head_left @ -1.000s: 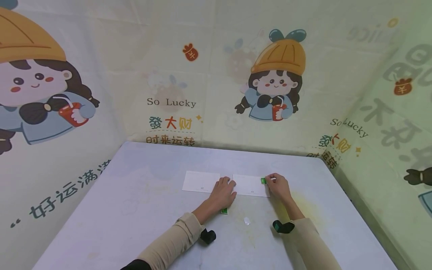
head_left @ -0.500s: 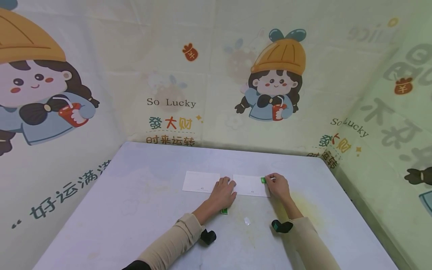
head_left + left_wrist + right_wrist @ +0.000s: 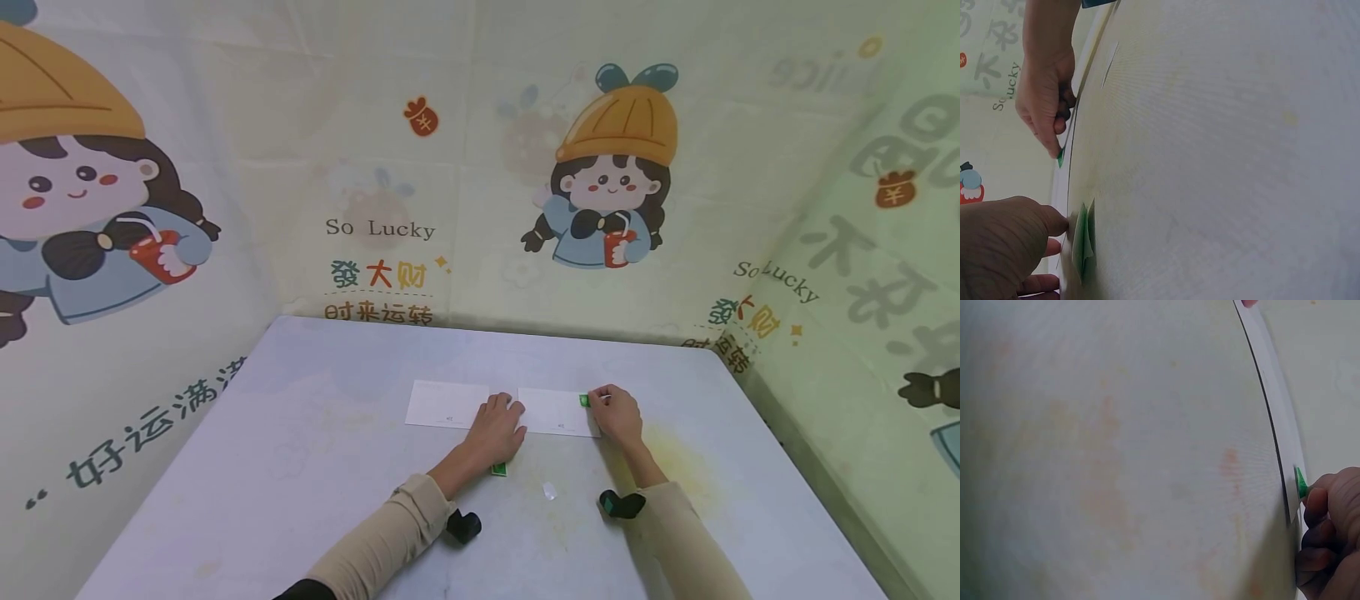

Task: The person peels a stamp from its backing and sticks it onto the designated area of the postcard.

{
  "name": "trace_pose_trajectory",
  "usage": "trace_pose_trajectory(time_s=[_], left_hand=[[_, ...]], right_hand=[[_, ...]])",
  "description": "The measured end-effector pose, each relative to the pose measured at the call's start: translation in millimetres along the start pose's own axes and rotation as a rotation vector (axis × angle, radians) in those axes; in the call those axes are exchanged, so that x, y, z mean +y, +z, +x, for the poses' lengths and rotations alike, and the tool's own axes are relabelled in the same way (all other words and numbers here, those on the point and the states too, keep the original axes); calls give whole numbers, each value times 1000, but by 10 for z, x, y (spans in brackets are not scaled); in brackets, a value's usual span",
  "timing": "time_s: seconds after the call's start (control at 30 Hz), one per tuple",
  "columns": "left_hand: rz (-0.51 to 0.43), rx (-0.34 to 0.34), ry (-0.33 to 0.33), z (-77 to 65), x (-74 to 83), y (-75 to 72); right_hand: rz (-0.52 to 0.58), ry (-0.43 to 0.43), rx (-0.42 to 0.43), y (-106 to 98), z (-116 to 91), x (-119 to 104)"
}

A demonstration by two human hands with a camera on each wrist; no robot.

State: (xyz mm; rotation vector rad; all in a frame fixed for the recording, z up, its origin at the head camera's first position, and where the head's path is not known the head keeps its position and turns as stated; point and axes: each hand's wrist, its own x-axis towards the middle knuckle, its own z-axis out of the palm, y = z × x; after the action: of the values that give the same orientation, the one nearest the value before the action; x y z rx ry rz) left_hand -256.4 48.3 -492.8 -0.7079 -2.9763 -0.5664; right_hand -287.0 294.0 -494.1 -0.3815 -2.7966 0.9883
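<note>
Two white envelope-like paper rectangles lie side by side, a left one (image 3: pixel 442 404) and a right one (image 3: pixel 555 417). My left hand (image 3: pixel 495 429) rests where they meet, fingers spread and touching the paper. With its thumb and fingers my right hand (image 3: pixel 617 412) pinches a small green stamp-like piece (image 3: pixel 584 401) at the upper right corner of the right paper. The right wrist view shows this green piece (image 3: pixel 1300 482) tilted up from the paper. Folded green pieces (image 3: pixel 1084 244) lie on the table below my left hand, partly hidden by it in the head view.
A small pale scrap (image 3: pixel 550 492) lies on the white table (image 3: pixel 315 467) nearer me, between the forearms. Black wrist cameras hang beneath both cuffs, one at the left wrist (image 3: pixel 463 527) and one at the right (image 3: pixel 622 504). Printed cloth walls rise behind the table and at its sides.
The right wrist and its camera have shifted slightly left, while the right fingers stay at the green piece. My left hand and the papers have not visibly moved.
</note>
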Motion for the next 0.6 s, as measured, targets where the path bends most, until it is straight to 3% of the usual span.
trace_pose_trajectory(time_s=[0.6], left_hand=[[-1, 8, 4, 10, -15, 30]], right_hand=[[-19, 1, 45, 61, 11, 25]])
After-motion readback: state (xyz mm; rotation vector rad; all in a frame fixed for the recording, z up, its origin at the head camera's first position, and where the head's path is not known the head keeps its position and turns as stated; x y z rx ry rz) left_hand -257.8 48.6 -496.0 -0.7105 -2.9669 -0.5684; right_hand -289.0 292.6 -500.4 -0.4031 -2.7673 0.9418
